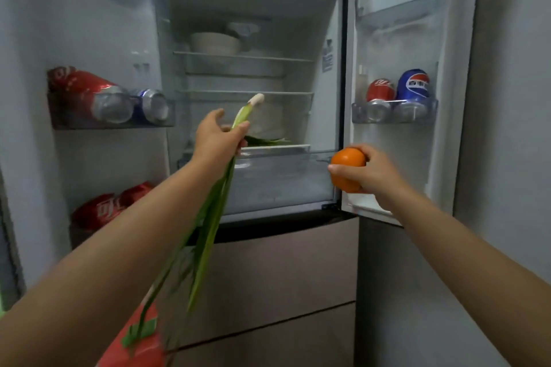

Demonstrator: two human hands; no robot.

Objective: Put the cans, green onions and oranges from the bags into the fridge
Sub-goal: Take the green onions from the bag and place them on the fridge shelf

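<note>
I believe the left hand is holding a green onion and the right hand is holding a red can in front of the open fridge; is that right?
Not quite: the head view shows the right hand holding an orange, not a red can. The left hand does hold a green onion in front of the open fridge.

Your left hand point(217, 135) grips a green onion point(219, 188), white end up, leaves trailing below your forearm. Your right hand point(371, 171) holds an orange point(347, 168). Beyond both hands stands the open fridge point(253, 74). Left of your left hand, door racks hold cans point(98, 95) on their sides; above your right hand, a door rack point(393, 112) holds a red can point(380, 91) and a blue can point(414, 86).
</note>
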